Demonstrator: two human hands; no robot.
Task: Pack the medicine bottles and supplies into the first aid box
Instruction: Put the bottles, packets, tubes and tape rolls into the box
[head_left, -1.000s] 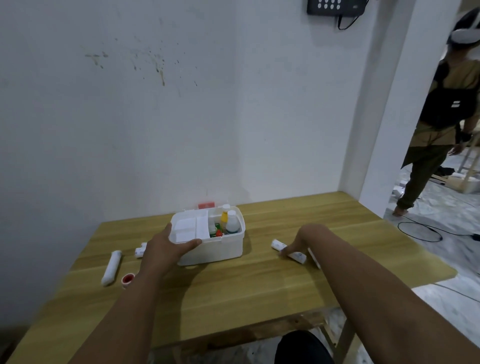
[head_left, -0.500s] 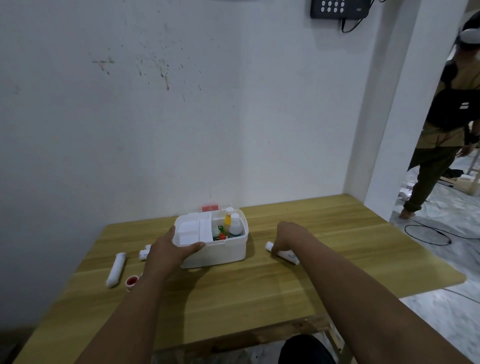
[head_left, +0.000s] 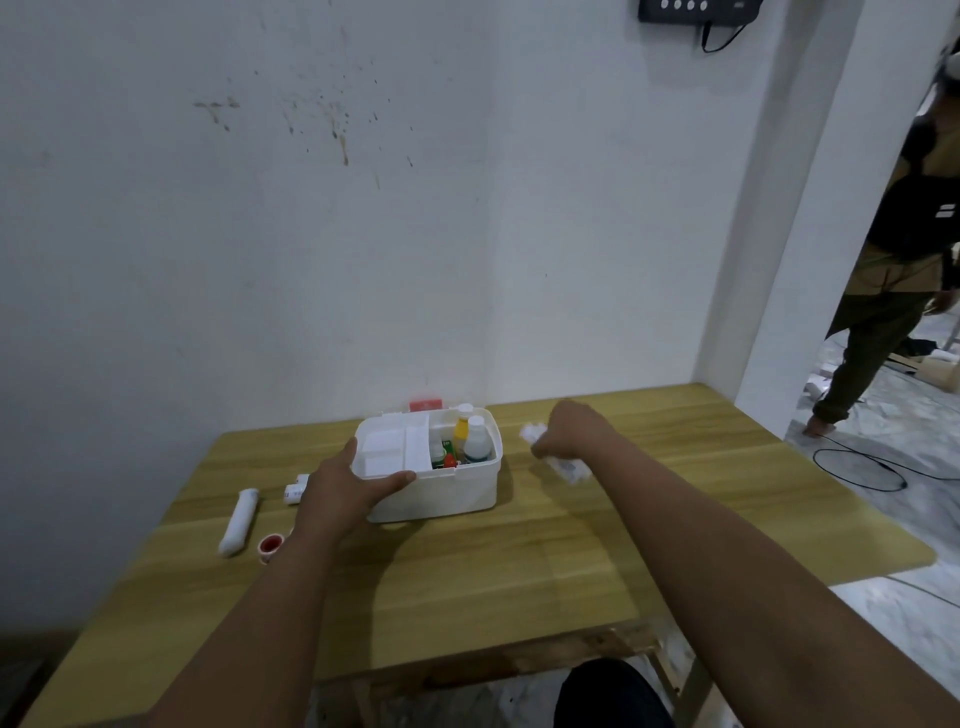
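Left hand (head_left: 345, 486) clamps its grip on the near-left corner of the open first aid box (head_left: 434, 486), mid-bench (head_left: 519, 561), bottles inside. Right hand (head_left: 563, 436), grip closed round a blurred white roll (head_left: 569, 470), hangs just right of the box.

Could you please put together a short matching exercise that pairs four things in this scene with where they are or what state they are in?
Things:
1. yellow-capped bottle
2. long white tube
3. left hand
4. white roll

Places or states:
A. held in the right hand, lifted beside the box
B. standing upright inside the first aid box
C. gripping the box's near left rim
D. lying on the table, left of the box

Pairs: 1-B, 2-D, 3-C, 4-A
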